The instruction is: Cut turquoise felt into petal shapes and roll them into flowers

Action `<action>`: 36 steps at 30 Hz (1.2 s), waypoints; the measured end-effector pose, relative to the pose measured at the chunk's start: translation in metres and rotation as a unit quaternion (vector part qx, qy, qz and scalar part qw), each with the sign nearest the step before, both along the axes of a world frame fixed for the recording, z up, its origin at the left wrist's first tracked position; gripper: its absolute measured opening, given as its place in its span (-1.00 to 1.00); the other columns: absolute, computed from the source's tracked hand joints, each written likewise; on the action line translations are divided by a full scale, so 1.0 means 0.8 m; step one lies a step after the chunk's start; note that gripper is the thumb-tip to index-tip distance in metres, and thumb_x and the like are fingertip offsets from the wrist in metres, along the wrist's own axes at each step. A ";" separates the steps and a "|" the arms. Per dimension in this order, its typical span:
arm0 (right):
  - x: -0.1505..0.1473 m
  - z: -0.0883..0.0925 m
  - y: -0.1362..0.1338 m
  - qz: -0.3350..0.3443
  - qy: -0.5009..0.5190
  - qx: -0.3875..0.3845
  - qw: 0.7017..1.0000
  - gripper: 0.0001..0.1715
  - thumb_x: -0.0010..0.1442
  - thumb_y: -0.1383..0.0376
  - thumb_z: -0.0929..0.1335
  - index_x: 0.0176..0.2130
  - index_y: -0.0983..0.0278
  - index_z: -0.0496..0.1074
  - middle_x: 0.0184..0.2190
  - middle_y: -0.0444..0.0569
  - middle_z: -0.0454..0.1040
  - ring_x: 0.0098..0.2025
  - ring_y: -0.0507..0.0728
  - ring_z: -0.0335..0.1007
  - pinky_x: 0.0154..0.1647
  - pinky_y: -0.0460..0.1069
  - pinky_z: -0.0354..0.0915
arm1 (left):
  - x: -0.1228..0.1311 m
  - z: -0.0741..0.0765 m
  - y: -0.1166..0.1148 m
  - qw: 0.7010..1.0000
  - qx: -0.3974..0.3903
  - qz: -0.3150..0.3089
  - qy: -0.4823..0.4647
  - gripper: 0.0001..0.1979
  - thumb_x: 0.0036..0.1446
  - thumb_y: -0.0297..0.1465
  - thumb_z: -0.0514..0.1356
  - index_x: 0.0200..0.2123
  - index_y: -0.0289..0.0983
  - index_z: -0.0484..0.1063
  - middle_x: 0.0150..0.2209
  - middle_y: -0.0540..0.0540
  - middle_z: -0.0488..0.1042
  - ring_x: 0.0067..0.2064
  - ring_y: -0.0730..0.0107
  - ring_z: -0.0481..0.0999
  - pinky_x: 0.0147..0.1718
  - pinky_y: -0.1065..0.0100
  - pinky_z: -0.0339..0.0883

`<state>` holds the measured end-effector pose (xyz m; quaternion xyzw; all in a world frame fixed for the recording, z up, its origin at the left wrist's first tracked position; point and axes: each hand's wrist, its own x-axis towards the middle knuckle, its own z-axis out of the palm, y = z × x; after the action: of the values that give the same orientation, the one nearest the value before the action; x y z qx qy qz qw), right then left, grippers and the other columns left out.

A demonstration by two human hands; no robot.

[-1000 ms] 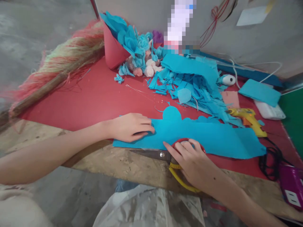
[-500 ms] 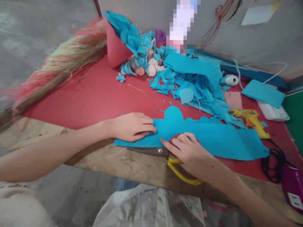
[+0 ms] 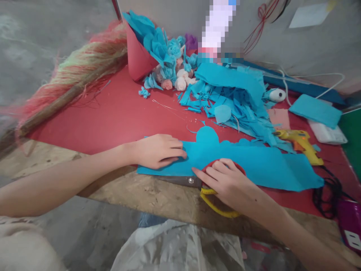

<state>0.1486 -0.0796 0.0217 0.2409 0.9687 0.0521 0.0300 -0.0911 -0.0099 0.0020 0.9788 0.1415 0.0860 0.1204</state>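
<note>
A long strip of bright blue crepe paper (image 3: 265,165) lies along the front of the table, in front of me. On its left part rests my left hand (image 3: 162,152), palm down with the fingers stretched out and lightly bent. My right hand (image 3: 225,178) is curled over the handles of a pair of scissors (image 3: 218,207), one handle red and one yellow. The dark blades point left along the paper's near edge and are partly covered by it. A round blue paper piece (image 3: 207,136) sits at the strip's far edge.
Blue paper scraps (image 3: 234,98) pile up at the back. Paper flowers (image 3: 180,81) lie beside a red paper cone (image 3: 138,56). A yellow glue gun (image 3: 303,143) is on the right, near a purple box (image 3: 349,222). A broom (image 3: 76,82) lies across the left side.
The scissors' red handle now shows more to the right of my right hand, and the paper covers more of the blades. My left hand has stayed in place.
</note>
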 end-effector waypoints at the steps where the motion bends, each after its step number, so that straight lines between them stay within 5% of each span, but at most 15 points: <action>1: 0.000 -0.001 -0.002 -0.009 -0.004 0.007 1.000 -0.54 0.13 0.50 0.15 0.03 0.41 0.28 -0.45 -0.02 0.31 -0.34 0.17 0.10 -0.26 0.07 0.01 | 0.000 0.000 0.000 1.000 0.003 0.000 -0.001 -0.73 0.20 -0.43 -0.10 -0.15 -0.30 0.34 -0.30 -0.15 0.41 -0.34 0.34 0.35 -0.33 0.34 0.19; 12: -0.008 -0.004 -0.022 -0.070 -0.039 0.024 0.996 -0.33 -0.01 0.43 0.21 0.13 0.44 0.16 -0.36 0.04 0.31 -0.28 0.22 0.15 -0.13 0.15 0.01 | 0.000 0.001 -0.001 1.000 0.014 0.001 -0.006 -0.72 0.20 -0.42 -0.11 -0.15 -0.29 0.34 -0.30 -0.16 0.42 -0.35 0.35 0.36 -0.34 0.35 0.19; 36: -0.009 -0.005 -0.014 -0.024 0.022 0.021 0.999 -0.55 0.10 0.53 0.15 -0.02 0.45 0.32 -0.49 -0.01 0.32 -0.37 0.15 0.14 -0.23 0.06 0.02 | 0.000 0.000 0.000 1.000 0.017 0.002 0.005 -0.73 0.21 -0.41 -0.11 -0.14 -0.28 0.33 -0.29 -0.15 0.42 -0.35 0.35 0.35 -0.34 0.34 0.18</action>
<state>0.1415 -0.0907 0.0180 0.2659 0.9617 0.0665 0.0050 -0.0914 -0.0102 0.0023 0.9808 0.1427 0.0840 0.1031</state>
